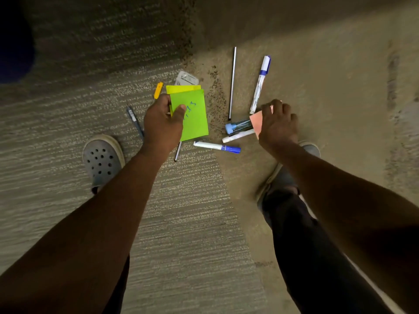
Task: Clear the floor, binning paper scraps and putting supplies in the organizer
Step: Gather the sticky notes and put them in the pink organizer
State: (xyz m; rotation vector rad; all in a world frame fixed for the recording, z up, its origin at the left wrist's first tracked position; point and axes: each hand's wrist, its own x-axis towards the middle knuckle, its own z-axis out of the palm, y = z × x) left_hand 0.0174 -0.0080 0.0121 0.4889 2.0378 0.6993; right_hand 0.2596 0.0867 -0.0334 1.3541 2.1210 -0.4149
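Note:
My left hand point(162, 123) grips a green paper note point(192, 114) with blue writing, and a yellow note point(181, 88) sits behind it. To the right, my right hand point(278, 123) pinches a pink paper scrap point(257, 122) just above the carpet. Supplies lie on the floor between and around my hands: two blue-capped white markers point(260, 83) point(216, 147), a white pen point(238, 135), a clear tube with a blue cap point(238, 125), a thin dark rod point(233, 82), a dark pen point(135, 121) and an orange clip point(158, 90).
A grey plastic object point(187, 78) lies behind the notes. My two feet in grey clogs point(102, 162) stand on the carpet either side of the pile. Another thin rod point(178, 151) pokes out under the green note. No bin or organizer is in view.

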